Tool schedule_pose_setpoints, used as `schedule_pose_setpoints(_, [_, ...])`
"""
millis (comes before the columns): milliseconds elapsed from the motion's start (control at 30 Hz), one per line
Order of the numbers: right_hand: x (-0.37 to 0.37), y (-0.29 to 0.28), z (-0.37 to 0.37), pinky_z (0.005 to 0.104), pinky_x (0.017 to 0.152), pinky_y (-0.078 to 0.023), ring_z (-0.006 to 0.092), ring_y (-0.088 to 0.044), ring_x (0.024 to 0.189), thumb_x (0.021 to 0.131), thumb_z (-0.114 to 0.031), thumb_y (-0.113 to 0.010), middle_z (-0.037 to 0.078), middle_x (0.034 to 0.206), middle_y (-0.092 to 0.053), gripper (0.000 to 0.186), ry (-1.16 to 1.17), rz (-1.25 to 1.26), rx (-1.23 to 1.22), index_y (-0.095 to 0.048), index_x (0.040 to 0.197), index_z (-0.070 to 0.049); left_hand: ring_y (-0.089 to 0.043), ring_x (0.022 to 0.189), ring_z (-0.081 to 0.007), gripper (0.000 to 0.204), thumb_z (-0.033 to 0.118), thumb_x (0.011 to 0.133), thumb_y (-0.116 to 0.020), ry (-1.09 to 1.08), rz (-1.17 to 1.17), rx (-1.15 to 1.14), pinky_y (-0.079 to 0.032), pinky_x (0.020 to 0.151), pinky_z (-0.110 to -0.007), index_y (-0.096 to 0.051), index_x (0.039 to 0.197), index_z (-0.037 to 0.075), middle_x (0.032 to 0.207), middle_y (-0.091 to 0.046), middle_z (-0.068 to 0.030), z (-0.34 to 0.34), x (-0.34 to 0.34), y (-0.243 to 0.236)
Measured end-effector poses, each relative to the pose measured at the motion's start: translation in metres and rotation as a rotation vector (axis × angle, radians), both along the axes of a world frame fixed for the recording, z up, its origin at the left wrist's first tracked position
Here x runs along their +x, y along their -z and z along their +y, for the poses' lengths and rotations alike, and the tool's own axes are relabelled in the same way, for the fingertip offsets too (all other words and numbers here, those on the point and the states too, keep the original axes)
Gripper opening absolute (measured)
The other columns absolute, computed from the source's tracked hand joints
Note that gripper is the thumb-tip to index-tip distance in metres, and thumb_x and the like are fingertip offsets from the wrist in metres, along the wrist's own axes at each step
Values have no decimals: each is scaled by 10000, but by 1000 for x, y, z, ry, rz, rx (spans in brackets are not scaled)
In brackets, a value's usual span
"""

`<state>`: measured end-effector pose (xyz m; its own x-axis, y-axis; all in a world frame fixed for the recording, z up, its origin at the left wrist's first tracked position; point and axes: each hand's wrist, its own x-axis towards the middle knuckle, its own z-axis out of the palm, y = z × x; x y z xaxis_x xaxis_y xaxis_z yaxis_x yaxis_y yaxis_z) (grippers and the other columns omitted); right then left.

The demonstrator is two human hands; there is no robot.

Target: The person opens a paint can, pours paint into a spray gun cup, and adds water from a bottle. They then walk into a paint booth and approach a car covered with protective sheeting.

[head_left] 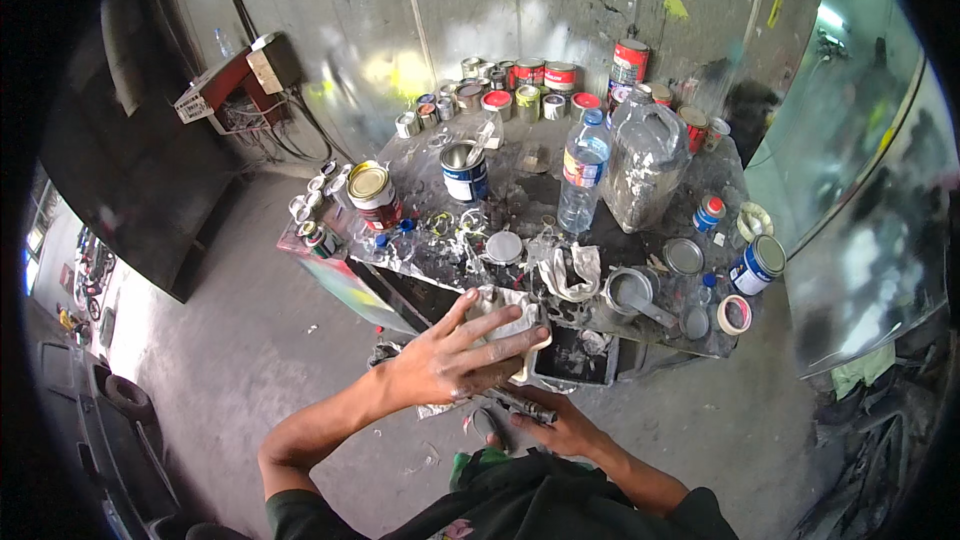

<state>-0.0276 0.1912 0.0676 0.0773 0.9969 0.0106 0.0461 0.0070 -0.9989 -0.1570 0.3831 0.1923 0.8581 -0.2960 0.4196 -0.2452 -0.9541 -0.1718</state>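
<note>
From where I stand, looking down over the worker's head view, the left hand [470, 355] reaches across a whitish cup [530, 368], its fingers spread apart over the top; I cannot tell whether they grip it or only rest there. Lower and to the right of those fingers, the right hand [560, 425] is curled round a grey metal tool [525, 405], fingers clamped on it, just under the cup.

Just right of the left fingertips sits a black tray [572, 364] at the near edge of the cluttered table [520, 185]. Directly beyond the fingertips lie a crumpled white paper [572, 288] and a round pale lid [503, 247]. Farther out from them stand an open blue-and-white can [464, 185], a clear plastic bottle [577, 205] and a big cloudy jug [645, 175]. Off to the fingers' right are an open tin [616, 302] with a flat stick [655, 312] in it, and a tape roll [734, 326]; away to their upper left, a gold-lidded can [375, 208]. Below the left hand, a foot [482, 424] shows on the grey floor [240, 310].
</note>
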Motion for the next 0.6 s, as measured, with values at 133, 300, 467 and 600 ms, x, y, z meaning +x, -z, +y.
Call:
schedule_pose_setpoints(133, [2,5,-12,290,648,-534,92,-634,698,953,-149,-612,70,1104,-657,490,4,-35,34,-475,1423,-153,-526,1226,-261,267,151,696,-744,-36,-18,-527,-332,1109,-536,-739,961,173,1315,-577,-35,-8,14,-25])
schedule_pose_setpoints(300, [6,1,-24,293,671,-539,105,-642,713,945,-132,-619,87,1134,-653,503,-10,-46,21,-475,1426,-153,-617,930,-126,133,75,877,-703,-169,-77,-1382,-494,836,-284,-699,980,-9,1001,-673,-86,5,34,-23])
schedule_pose_setpoints(467, [9,-3,-30,302,711,-548,126,-651,734,939,-102,-616,108,1184,-637,507,24,-138,170,-473,1425,-135,-585,913,-80,135,104,953,-613,-154,20,-1632,-463,823,-246,-641,1028,-5,983,-665,-28,28,39,-8])
schedule_pose_setpoints(600, [13,-4,-30,301,725,-548,129,-652,730,932,-85,-617,116,1191,-633,524,46,-150,212,-464,1432,-129,-557,945,-74,97,91,993,-519,46,-14,-1891,-436,852,-234,-572,1051,35,1055,-621,-15,44,38,7])
